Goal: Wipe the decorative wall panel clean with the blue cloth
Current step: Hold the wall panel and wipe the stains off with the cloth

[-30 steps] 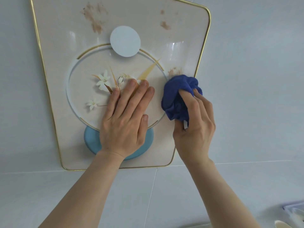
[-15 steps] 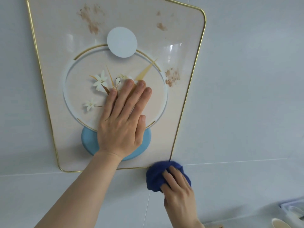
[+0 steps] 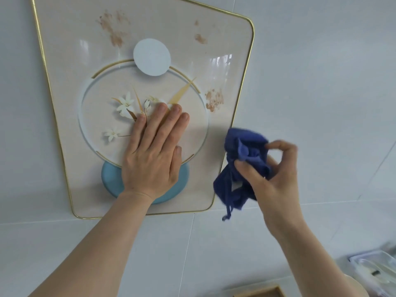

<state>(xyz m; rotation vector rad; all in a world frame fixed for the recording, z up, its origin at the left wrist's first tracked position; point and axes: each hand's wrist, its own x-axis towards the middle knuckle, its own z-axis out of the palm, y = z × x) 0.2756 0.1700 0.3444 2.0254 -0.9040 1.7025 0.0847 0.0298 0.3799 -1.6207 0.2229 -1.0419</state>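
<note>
I see the wall panel [image 3: 70, 67] on the tiled wall [image 3: 321, 82], brown smudges on its top and right side. My left hand [image 3: 153, 153] lies flat on its middle, fingers straight and close together. My right hand [image 3: 272, 176] pinches the blue cloth [image 3: 237, 168] beside the panel's right edge. Half a second ago the cloth was lower, under the bottom right corner.
</note>
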